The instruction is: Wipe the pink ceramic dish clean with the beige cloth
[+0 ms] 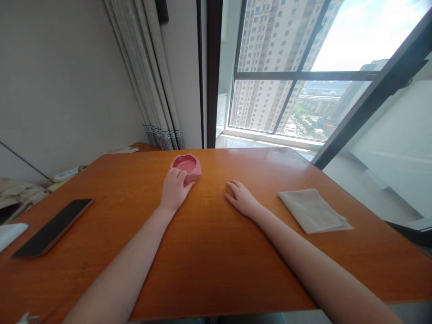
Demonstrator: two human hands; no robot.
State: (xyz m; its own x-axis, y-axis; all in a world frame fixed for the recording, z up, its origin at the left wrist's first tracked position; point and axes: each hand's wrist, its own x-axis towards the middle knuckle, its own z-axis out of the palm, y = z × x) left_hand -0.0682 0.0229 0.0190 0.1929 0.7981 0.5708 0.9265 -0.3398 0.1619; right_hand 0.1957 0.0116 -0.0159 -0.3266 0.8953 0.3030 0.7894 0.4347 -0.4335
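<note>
A pink ashtray (193, 167) with a round hollow and an angular outer wall stands upright near the far edge of the wooden table (216, 252). My left hand (174, 188) grips its near left side, fingers over the rim and thumb along the front wall. Part of that wall is hidden behind the fingers. To the right of the ashtray, my right hand (242, 198) rests on the tabletop with thumb and fingers apart and nothing in it. A folded pale cloth (314, 211) lies farther right, apart from my right hand.
A dark flat slab (54, 228) with a brownish edge lies at the table's left. Beyond it are a white power strip (65, 174) and some bunched fabric (20, 193). A grey curtain (148, 72) and a large window (297, 76) are behind the table.
</note>
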